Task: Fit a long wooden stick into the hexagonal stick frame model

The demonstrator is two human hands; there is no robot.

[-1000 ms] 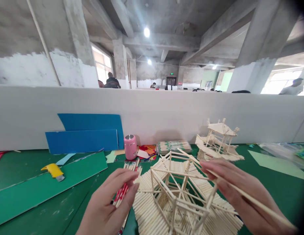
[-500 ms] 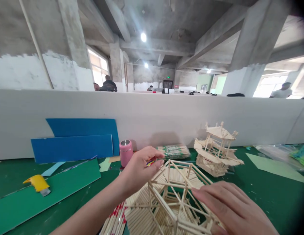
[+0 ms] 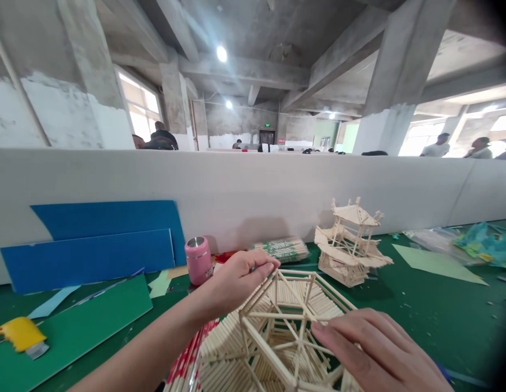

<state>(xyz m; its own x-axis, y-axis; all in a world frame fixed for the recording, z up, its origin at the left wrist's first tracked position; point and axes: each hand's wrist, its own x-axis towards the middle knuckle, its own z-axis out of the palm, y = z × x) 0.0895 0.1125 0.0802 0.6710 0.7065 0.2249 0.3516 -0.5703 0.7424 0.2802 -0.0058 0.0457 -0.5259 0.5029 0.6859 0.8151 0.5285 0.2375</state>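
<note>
Head view: left hand (image 3: pixel 236 280) pinches the frame (image 3: pixel 285 321) rim; right hand (image 3: pixel 371 351) lies flat, holding nothing; press lightly.

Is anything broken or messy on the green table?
Nothing looks broken. Both stick models, the big frame under the hands and the small pavilion, stand whole. Only paper scraps lie loosely heaped at the far right.

Stick frame (image 3: pixel 277 332) cut off by lower edge, its near side out of view; right hand (image 3: pixel 375 354) covers its right corner and runs off the bottom. Whether left hand (image 3: pixel 236 280) pinches anything: unclear; yellow tool (image 3: pixel 20 335) clipped at left edge.
</note>
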